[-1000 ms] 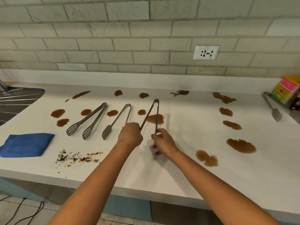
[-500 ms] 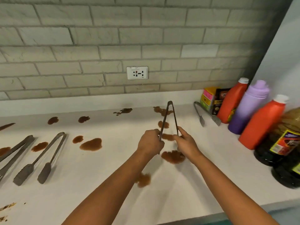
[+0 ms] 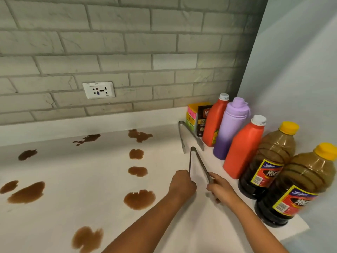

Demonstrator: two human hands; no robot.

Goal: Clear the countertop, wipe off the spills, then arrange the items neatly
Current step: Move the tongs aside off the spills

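Both hands hold one pair of metal tongs (image 3: 197, 164) near the right end of the white counter (image 3: 94, 179). The left hand (image 3: 182, 185) is curled into a fist round one arm of the tongs, and the right hand (image 3: 219, 189) pinches the other arm with its forefinger stretched along the metal. The two arms stand spread apart, and the hinge points toward the back wall. Whether the tongs touch the counter or hang just above it cannot be told.

A second pair of tongs (image 3: 189, 136) lies just behind the held pair, close to the back right corner, its hinge toward the wall. Along the right edge stand, from back to front, a stack of coloured boxes (image 3: 191, 114), a dark packet (image 3: 203, 121), an orange bottle (image 3: 215, 121), a purple flask (image 3: 231, 128), a second orange bottle (image 3: 244, 148) and two yellow-capped bottles of dark liquid (image 3: 269, 161) (image 3: 295, 187).

Brown spills (image 3: 139, 199) dot the counter to the left of the hands, from the back edge to the front edge. A white wall socket (image 3: 98, 90) sits in the grey brick wall (image 3: 127, 52) above the counter.
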